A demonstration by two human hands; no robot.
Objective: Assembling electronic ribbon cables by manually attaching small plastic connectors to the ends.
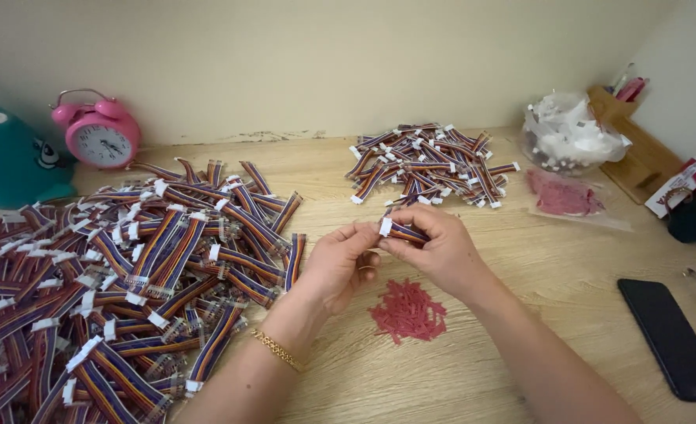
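both hands meet above the middle of the worktop (521, 275). the right hand (434, 247) holds a short ribbon cable (401, 231) with a white connector at its end, its fingers closed around the folded bundle. the left hand (340, 259) has its fingers pinched narrow on the near end of the same cable, at the white connector, so the cable sits between the two hands, lifted off the wood. a gold bracelet (276, 349) circles the left wrist.

just below the hands lies a small heap of red ties (408, 312). to the left spreads a big pile of loose cables (120, 283), well apart from a smaller pile of bundled cables (430, 165) behind the hands. right of that pile sit a clear bag of white parts (572, 133) and a flat bag of red ties (564, 196). a black phone (670, 338) lies at the right edge. a pink alarm clock (101, 137) stands by the wall at the far left, beside a teal toy (7, 161).
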